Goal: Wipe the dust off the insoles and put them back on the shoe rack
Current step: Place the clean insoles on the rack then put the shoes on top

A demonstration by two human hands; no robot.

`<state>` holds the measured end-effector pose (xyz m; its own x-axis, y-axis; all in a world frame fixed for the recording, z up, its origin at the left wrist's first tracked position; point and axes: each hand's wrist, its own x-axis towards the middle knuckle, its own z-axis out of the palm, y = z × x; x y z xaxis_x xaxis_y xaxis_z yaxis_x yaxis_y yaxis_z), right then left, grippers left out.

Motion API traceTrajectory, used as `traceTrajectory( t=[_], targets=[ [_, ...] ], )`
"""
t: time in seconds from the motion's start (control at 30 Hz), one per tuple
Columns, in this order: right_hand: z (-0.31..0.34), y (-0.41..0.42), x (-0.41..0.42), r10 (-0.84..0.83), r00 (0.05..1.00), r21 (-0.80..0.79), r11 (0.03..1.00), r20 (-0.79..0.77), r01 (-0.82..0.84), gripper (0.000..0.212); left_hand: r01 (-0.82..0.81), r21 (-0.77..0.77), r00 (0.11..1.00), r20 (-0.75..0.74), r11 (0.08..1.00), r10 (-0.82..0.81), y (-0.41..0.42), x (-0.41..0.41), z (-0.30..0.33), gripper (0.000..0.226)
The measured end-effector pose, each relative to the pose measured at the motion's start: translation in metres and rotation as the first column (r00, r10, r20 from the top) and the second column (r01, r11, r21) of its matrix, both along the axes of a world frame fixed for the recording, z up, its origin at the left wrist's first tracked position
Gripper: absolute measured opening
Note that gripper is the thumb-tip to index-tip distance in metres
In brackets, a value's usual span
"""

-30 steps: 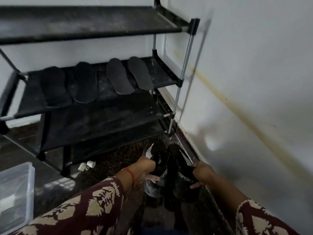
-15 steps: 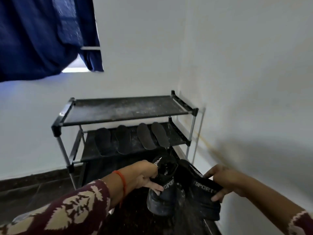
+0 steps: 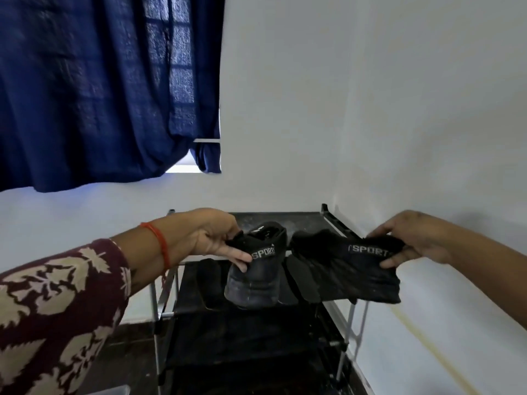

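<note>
My left hand (image 3: 212, 240) pinches the heel of a black "SPORT" shoe (image 3: 256, 277), which hangs heel up in front of the shoe rack. My right hand (image 3: 410, 238) pinches the heel collar of the second black shoe (image 3: 348, 269), held level with the rack's top shelf (image 3: 302, 219). Dark insoles (image 3: 209, 283) lie on the second shelf, mostly hidden behind the two shoes.
The black shoe rack (image 3: 171, 309) stands in the corner against white walls; its right side is close to the wall (image 3: 427, 138). A blue curtain (image 3: 99, 95) hangs over a window at upper left. Dark floor (image 3: 137, 352) lies below.
Both hands have lifted the two shoes from floor level up to the height of the rack's top shelf. My view has tilted upward, bringing the curtain and window into sight.
</note>
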<state>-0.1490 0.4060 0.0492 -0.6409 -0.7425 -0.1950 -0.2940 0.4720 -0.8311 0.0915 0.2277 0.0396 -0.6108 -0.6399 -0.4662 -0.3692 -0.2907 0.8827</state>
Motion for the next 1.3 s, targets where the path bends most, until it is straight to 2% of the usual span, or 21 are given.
traceTrajectory(
  t=[0.23,0.37,0.57,0.63,0.73,0.83,0.9,0.93,1.0,1.03,1.1,1.17,1.3],
  targets=[
    [0.01,-0.099,-0.002,-0.055,0.997,-0.135,0.989,0.062,0.062,0.02,-0.164,-0.071,0.986,0.008,0.984,0.165,-0.072,-0.012,0.016,0.04],
    [-0.003,-0.152,-0.006,-0.083,0.995,-0.233,0.968,0.049,0.092,0.021,-0.226,-0.092,0.974,-0.003,0.97,0.227,-0.108,-0.031,0.008,0.041],
    [-0.041,-0.209,-0.013,-0.139,0.988,-0.433,0.888,0.07,0.156,0.02,-0.309,-0.022,0.946,-0.111,0.951,0.305,-0.14,-0.057,-0.017,0.034],
    [-0.055,-0.22,-0.017,-0.159,0.987,-0.451,0.879,0.025,0.153,0.022,-0.306,-0.003,0.947,-0.104,0.952,0.304,-0.144,-0.062,-0.026,0.025],
    [-0.076,-0.226,-0.02,-0.141,0.99,-0.446,0.887,-0.017,0.119,0.027,-0.298,-0.021,0.951,-0.097,0.954,0.295,-0.148,-0.065,-0.034,0.025],
    [-0.088,-0.227,-0.024,-0.114,0.991,-0.451,0.889,-0.065,0.073,0.032,-0.325,-0.134,0.945,-0.077,0.936,0.317,-0.145,-0.065,-0.036,0.021],
    [-0.09,-0.223,-0.025,-0.094,0.976,-0.413,0.911,-0.194,0.006,0.028,-0.345,-0.244,0.939,-0.086,0.907,0.334,-0.141,-0.063,-0.039,0.017],
    [-0.09,-0.219,-0.025,-0.088,0.953,-0.379,0.925,-0.289,-0.029,0.025,-0.338,-0.302,0.941,-0.088,0.891,0.327,-0.139,-0.061,-0.043,0.024],
    [-0.094,-0.212,-0.031,-0.106,0.919,-0.332,0.943,-0.379,-0.028,0.046,-0.292,-0.401,0.955,-0.08,0.868,0.284,-0.136,-0.057,-0.055,0.048],
    [-0.098,-0.209,-0.033,-0.084,0.931,-0.324,0.945,-0.355,-0.038,0.059,-0.254,-0.471,0.965,-0.07,0.845,0.251,-0.136,-0.056,-0.064,0.061],
    [-0.11,-0.205,-0.033,0.054,0.98,-0.341,0.933,-0.194,-0.118,0.086,-0.215,-0.581,0.975,-0.087,0.785,0.203,-0.137,-0.052,-0.085,0.088],
    [-0.13,-0.213,-0.037,0.152,0.984,-0.358,0.917,-0.094,-0.176,0.104,-0.189,-0.629,0.982,-0.132,0.754,0.136,-0.14,-0.052,-0.107,0.102],
    [-0.146,-0.227,-0.038,0.109,0.981,-0.363,0.918,-0.157,-0.16,0.089,-0.208,-0.681,0.976,-0.19,0.702,0.106,-0.15,-0.06,-0.132,0.09]
  ],
)
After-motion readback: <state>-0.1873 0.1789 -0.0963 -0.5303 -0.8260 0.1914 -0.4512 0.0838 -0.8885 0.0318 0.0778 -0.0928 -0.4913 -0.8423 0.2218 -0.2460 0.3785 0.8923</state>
